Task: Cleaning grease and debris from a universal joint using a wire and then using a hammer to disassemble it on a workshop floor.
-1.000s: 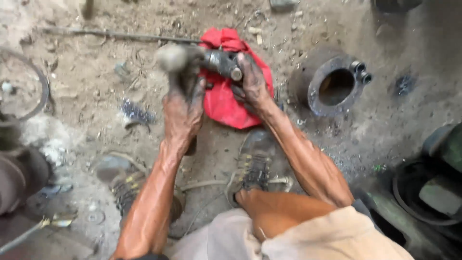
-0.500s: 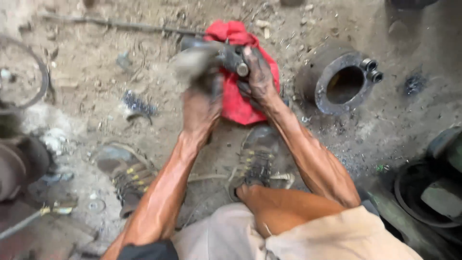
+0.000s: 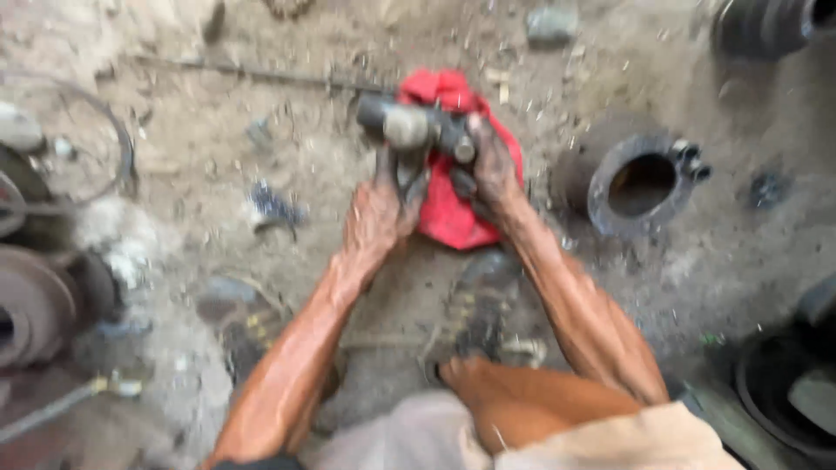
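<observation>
— Both hands had come lower since a moment back, hadn't they, the grey metal part (image 3: 416, 128) with them?

— Yes. His left hand (image 3: 376, 218) was closed on its underside, the right hand (image 3: 489, 165) gripped the dark end.

— And below them?

— A red rag (image 3: 448, 213) lay on the dirt floor (image 3: 218, 174) under both hands. A black metal ring (image 3: 643, 184) sat well off beyond his right hand.

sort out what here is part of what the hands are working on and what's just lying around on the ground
In hand:
- dark metal cylinder part, gripped by the left hand and right hand
- red rag beneath it

Lying about:
- round metal housing with a hole
- thin rod
- wire ring
- stone
- dark ribbed part
</observation>
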